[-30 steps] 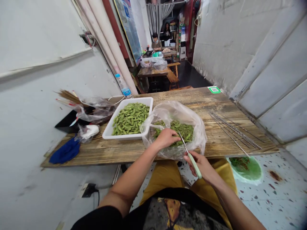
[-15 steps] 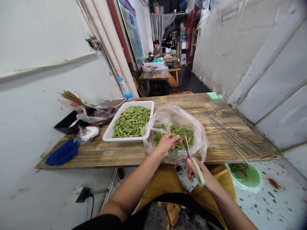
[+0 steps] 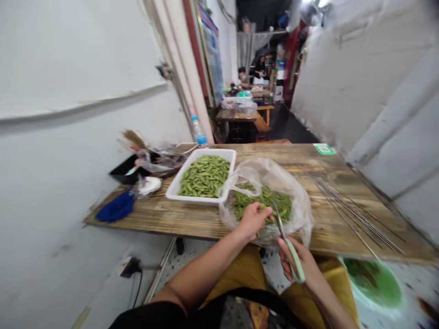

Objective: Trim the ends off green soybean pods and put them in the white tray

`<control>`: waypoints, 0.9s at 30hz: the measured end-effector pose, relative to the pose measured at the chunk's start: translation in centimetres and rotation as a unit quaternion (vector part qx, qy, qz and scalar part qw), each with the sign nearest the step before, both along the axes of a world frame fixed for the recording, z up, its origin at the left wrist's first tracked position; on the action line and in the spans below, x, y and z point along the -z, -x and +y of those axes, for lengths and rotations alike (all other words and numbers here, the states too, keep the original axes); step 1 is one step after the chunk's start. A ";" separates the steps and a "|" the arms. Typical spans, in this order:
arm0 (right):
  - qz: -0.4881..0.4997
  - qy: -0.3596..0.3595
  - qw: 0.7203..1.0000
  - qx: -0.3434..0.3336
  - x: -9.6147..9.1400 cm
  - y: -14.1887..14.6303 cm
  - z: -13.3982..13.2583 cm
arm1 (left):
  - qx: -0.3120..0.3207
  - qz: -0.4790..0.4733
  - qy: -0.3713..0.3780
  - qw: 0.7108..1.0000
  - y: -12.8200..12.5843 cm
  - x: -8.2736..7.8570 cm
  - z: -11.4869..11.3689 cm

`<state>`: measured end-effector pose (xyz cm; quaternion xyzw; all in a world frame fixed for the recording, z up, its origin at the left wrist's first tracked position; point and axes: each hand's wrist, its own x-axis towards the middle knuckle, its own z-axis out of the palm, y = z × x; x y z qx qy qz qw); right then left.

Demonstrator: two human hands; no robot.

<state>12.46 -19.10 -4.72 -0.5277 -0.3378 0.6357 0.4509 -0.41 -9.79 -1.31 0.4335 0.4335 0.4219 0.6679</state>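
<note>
My left hand (image 3: 255, 220) is closed in a pinch on a green soybean pod (image 3: 262, 208), over a clear plastic bag (image 3: 299, 201) on the near edge of the table. Inside the bag lies a heap of green pods (image 3: 283, 203). My right hand (image 3: 295, 258) grips scissors (image 3: 293, 256) with pale green handles. Their blades point up and away, right beside the left fingertips; blur hides whether they touch the pod. Left of the bag, a white tray (image 3: 192, 199) holds many more pods (image 3: 206, 176).
Thin metal skewers (image 3: 358, 214) lie on the table's right side. At the left are a blue cloth (image 3: 115, 208), a black box (image 3: 125, 170) and a water bottle (image 3: 199, 131). A green-lined bin (image 3: 373, 283) stands on the floor. Two people are at the back.
The view has swung left, so everything sits further right in it. Both hands stay over the bag, the left still pinching, the right still gripping the scissors.
</note>
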 end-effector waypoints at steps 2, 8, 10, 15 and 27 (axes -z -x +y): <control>-0.012 0.003 1.000 -0.009 0.7 -0.3 -0.1 | -0.002 0.010 -0.060 0.998 1.6 -1.8 0.0; -0.011 0.002 0.999 -0.050 2.1 -1.4 0.2 | -0.323 0.278 -0.347 0.835 10.7 -8.8 6.9; -0.014 0.001 0.998 -0.057 1.9 -1.5 0.2 | -0.387 0.384 -0.341 0.765 13.7 -10.0 10.8; -0.031 0.016 0.999 -0.030 1.1 -1.5 0.2 | -0.233 0.555 -0.325 0.730 15.9 -9.5 15.1; 0.003 0.017 1.000 -0.004 0.6 -1.7 -0.3 | 0.249 0.408 -0.427 0.768 1.3 0.1 6.6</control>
